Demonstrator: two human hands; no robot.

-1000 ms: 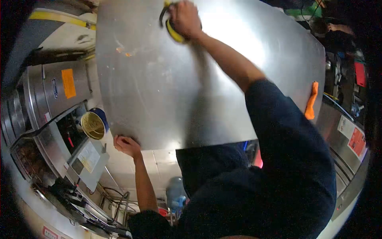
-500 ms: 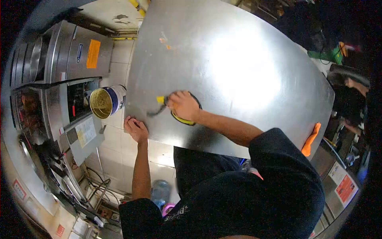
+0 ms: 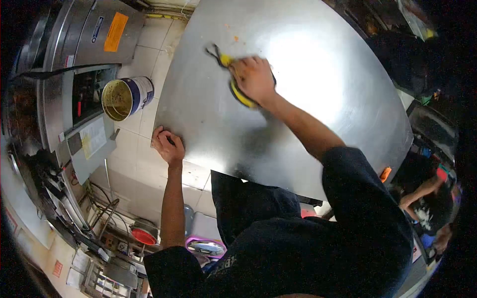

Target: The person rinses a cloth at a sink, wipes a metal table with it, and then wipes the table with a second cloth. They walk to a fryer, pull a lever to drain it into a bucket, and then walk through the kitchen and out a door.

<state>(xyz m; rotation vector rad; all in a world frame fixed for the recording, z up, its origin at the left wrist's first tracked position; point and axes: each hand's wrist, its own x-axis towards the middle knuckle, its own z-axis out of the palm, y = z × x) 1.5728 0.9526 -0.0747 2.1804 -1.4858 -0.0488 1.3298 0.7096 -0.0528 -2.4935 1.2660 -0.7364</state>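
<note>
A large stainless steel tabletop [image 3: 198, 104] fills the middle of the head view. My right hand [image 3: 255, 80] presses on a black and yellow scrubbing brush [image 3: 242, 98], closed round its body. A yellow and black strap end [image 3: 218, 57] sticks out to the brush's upper left. My left hand [image 3: 168, 144] rests at the table's near left corner, fingers curled over the edge. Small orange specks [image 3: 236, 38] lie on the metal beyond the brush.
A tub [image 3: 118, 99] with yellowish residue stands left of the table. Steel appliances [image 3: 82, 39] line the left side. An orange object [image 3: 385, 174] lies at the table's right edge. Another person's arm [image 3: 422, 192] is at the right, near that edge.
My right hand has moved the brush away from me and to the right across the metal. My left hand stays at the corner. The whole view has shifted, and a person's arm shows lower right.
</note>
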